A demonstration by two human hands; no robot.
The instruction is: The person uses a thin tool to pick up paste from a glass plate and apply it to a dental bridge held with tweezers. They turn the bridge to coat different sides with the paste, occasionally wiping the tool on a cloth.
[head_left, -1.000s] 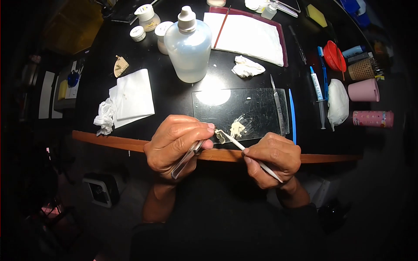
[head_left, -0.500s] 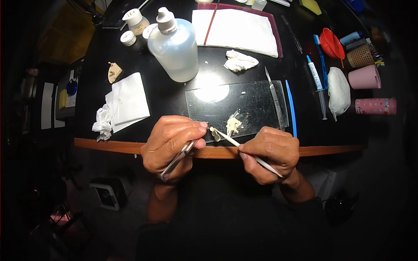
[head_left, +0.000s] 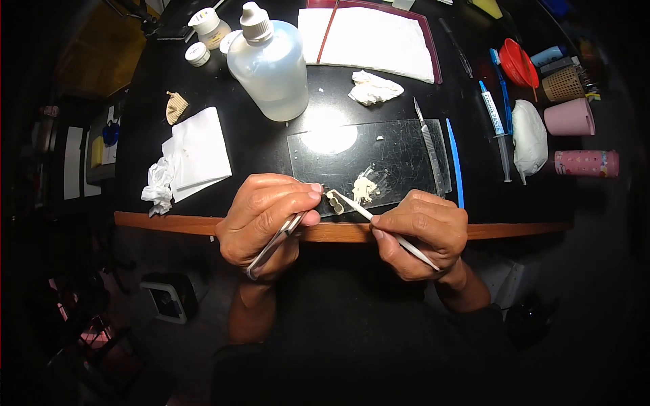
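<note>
My left hand (head_left: 265, 213) is closed around silver metal tweezers (head_left: 269, 249), whose back end sticks out below the palm. Just beyond those fingertips is a small dental bridge-like piece (head_left: 336, 203), grey with cream-coloured material on it. How the tweezers grip it is hidden by the fingers. My right hand (head_left: 426, 233) pinches a slim white modelling tool (head_left: 359, 209) like a pen. Its tip meets the top of the small piece, in or against the cream material. Behind them, cream paste (head_left: 365, 190) is smeared on a scratched glass slab (head_left: 318, 162).
A scalpel (head_left: 428, 145) lies on the slab's right side, with a blue stick (head_left: 454, 162) beside it. A large clear bottle (head_left: 271, 74) stands behind. Folded paper (head_left: 203, 149) is at left; a paste syringe (head_left: 493, 115) and pink cup (head_left: 567, 118) are at right.
The whole view has shifted slightly, with the table things a little higher. The small piece looks slightly turned, and the white tool's tip sits a bit differently on it. Both grips are unchanged.
</note>
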